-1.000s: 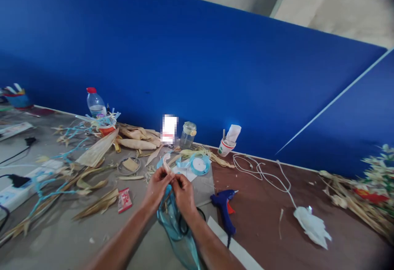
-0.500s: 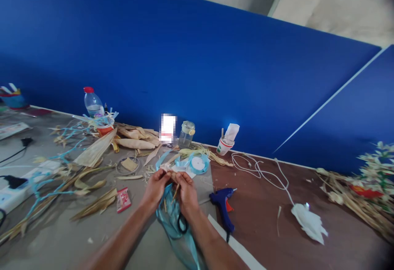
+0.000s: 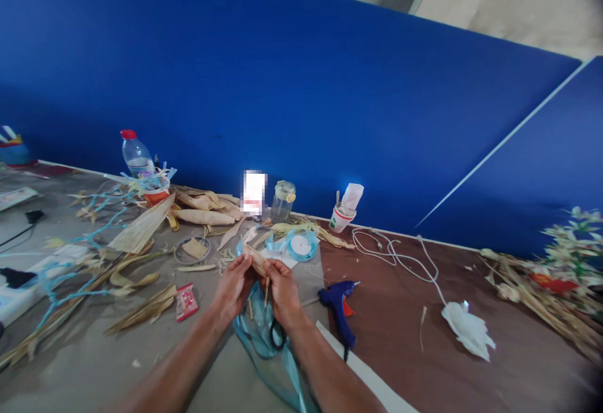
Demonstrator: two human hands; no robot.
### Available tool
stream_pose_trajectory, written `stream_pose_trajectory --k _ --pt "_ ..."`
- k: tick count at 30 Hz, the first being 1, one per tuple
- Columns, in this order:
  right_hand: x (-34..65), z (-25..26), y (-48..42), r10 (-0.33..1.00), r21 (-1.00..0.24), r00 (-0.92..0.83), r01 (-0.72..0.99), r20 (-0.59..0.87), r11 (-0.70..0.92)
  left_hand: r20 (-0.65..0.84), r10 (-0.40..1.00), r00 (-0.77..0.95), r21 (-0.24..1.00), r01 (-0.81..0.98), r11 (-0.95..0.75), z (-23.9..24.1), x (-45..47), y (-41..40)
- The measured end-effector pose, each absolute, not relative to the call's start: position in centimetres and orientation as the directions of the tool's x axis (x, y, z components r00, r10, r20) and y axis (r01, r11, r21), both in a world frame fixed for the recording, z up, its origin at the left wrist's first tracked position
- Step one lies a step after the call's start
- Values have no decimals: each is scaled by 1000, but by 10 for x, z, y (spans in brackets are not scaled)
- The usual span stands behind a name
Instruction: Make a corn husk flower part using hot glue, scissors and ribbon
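Observation:
Between my two hands is a pale corn husk piece, its upper end standing up above the fingers. My left hand pinches it from the left, and my right hand grips its other side, with a thin stem pointing down below the fingers. Light blue ribbon hangs in loose loops under both hands. A black scissors handle shows beside my right wrist, partly hidden. Just beyond the fingers lies a ribbon spool.
A blue glue gun lies right of my arm. Dried husks, a glass jar and a paper cup line the blue partition. Left are a red packet, a bottle and a power strip. A white cable curls rightward.
The husk piece has been turned up, so more of it shows above my fingers. My hands stay closed on it. The view has shifted slightly.

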State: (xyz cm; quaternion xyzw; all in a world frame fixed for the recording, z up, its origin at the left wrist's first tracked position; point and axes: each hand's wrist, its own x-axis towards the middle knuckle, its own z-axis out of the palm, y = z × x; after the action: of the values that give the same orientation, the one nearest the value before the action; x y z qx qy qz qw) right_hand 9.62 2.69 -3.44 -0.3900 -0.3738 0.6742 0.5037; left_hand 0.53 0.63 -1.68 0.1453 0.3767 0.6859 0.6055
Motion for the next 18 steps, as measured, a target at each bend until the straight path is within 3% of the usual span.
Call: stream_pose_trajectory --k 6,11,14,18 --pt "100 -30 29 989 -907 -118 -401 -85 -126 -247 935 -256 735 -678 9 -22 2 9" --pt "105 -16 25 992 -973 -114 -228 59 32 -89 940 -330 979 -201 22 -21 -2 8" --pt "106 -13 26 990 -986 -141 -168 25 1 -22 971 -240 1000 -10 20 -16 1 6" --pt "106 -20 32 984 -944 -166 -308 -66 -116 -53 988 -149 997 -62 44 -13 7 4"
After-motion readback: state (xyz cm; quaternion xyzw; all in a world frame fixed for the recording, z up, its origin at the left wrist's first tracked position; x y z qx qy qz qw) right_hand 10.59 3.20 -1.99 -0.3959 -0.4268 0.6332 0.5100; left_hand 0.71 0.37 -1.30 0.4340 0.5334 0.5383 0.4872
